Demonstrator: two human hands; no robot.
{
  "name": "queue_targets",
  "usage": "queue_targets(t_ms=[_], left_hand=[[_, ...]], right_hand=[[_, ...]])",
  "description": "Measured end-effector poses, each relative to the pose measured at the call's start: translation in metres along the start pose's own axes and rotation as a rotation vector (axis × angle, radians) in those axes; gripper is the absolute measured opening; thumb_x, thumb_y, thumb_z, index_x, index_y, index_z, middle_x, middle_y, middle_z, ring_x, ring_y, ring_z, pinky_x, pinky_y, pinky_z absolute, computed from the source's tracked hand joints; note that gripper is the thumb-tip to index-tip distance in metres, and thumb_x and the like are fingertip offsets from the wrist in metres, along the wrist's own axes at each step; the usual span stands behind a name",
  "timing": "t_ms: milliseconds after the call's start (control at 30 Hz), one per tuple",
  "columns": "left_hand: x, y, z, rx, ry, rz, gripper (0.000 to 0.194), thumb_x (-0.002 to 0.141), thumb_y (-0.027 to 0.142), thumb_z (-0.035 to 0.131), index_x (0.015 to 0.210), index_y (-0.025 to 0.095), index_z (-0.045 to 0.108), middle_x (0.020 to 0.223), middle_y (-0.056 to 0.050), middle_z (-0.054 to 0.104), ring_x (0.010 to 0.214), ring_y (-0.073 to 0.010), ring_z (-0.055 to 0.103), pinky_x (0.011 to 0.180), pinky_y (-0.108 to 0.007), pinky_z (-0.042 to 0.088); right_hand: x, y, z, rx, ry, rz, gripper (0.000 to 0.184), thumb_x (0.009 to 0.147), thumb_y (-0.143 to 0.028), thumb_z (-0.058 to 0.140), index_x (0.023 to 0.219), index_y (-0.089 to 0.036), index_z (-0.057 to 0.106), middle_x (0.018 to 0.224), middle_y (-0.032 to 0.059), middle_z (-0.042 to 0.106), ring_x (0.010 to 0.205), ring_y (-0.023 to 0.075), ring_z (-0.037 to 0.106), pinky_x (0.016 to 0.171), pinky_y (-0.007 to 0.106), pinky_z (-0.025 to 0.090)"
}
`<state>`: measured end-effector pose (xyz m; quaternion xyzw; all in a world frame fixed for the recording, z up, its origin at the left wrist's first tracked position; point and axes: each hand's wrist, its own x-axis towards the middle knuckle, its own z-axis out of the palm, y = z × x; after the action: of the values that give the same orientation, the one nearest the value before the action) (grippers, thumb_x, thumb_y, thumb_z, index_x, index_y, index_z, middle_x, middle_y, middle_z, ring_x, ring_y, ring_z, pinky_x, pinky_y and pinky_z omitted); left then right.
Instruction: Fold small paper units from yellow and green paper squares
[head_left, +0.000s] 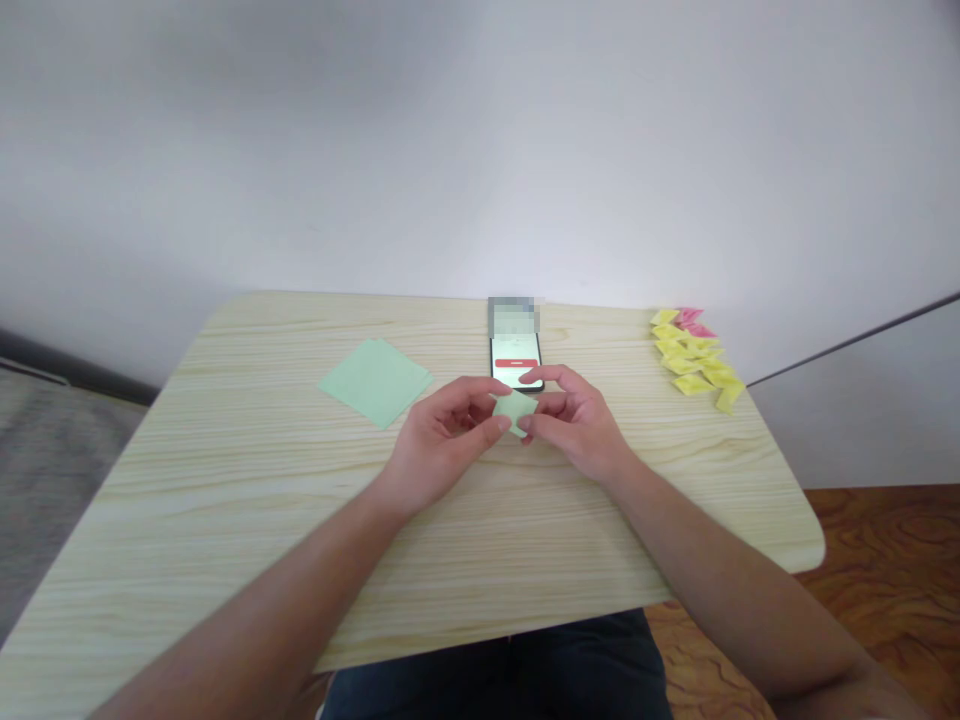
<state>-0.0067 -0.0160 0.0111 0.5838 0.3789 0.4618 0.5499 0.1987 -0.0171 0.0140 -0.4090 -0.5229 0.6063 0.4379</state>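
A small folded piece of light green paper is held up between my two hands, just in front of the phone. My left hand pinches its left side between thumb and fingers. On the other side, the thumb and fingers of my right hand close on its right edge, with the index finger raised over the phone's lower end. To the left of my hands lies a short stack of flat green paper squares, slightly fanned.
A phone with a lit screen and a red bar lies near the table's back edge by the wall. Several folded yellow paper pieces and pink ones sit at the back right of the wood-grain table.
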Motion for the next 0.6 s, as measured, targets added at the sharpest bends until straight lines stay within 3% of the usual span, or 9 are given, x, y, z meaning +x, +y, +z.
queue_targets(t_ms=[200,433,533,600], left_hand=[[-0.0028,0.0041,0.0005,0.134,-0.054,-0.004,0.010,0.085,0.023,0.076,0.094,0.020,0.076,0.092,-0.005,0.073,0.083,-0.0167,0.065,0.074,-0.029,0.050],[-0.0025,-0.0004,-0.0015,0.113,0.031,-0.012,0.026,0.087,0.033,0.076,0.111,0.022,0.075,0.097,-0.006,0.076,0.086,-0.0177,0.069,0.078,-0.031,0.054],[-0.0029,-0.0003,-0.0012,0.149,0.092,-0.009,0.025,0.089,0.037,0.074,0.108,0.021,0.075,0.084,-0.003,0.073,0.076,-0.0153,0.066,0.070,-0.028,0.052],[-0.0028,0.0009,-0.0005,0.186,0.116,-0.002,0.022,0.089,0.038,0.073,0.102,0.020,0.075,0.076,-0.002,0.069,0.069,-0.0134,0.062,0.065,-0.027,0.049]], right_hand=[[0.0032,0.0021,-0.0018,0.021,0.000,-0.005,0.022,0.078,-0.025,0.083,0.091,-0.022,0.066,0.066,-0.0036,0.069,0.063,0.0148,0.069,0.063,0.027,0.052],[0.0048,0.0007,-0.0046,0.136,-0.067,-0.010,0.019,0.081,-0.025,0.078,0.097,-0.020,0.071,0.081,0.0018,0.077,0.072,0.0174,0.073,0.076,0.035,0.058],[0.0022,-0.0010,-0.0015,0.046,-0.040,-0.020,0.022,0.081,-0.029,0.080,0.099,-0.020,0.071,0.074,0.0000,0.074,0.063,0.0146,0.068,0.064,0.030,0.054],[-0.0004,-0.0008,0.0008,-0.067,0.029,-0.047,0.020,0.083,-0.032,0.080,0.096,-0.020,0.072,0.061,-0.0045,0.064,0.051,0.0096,0.054,0.051,0.024,0.042]])
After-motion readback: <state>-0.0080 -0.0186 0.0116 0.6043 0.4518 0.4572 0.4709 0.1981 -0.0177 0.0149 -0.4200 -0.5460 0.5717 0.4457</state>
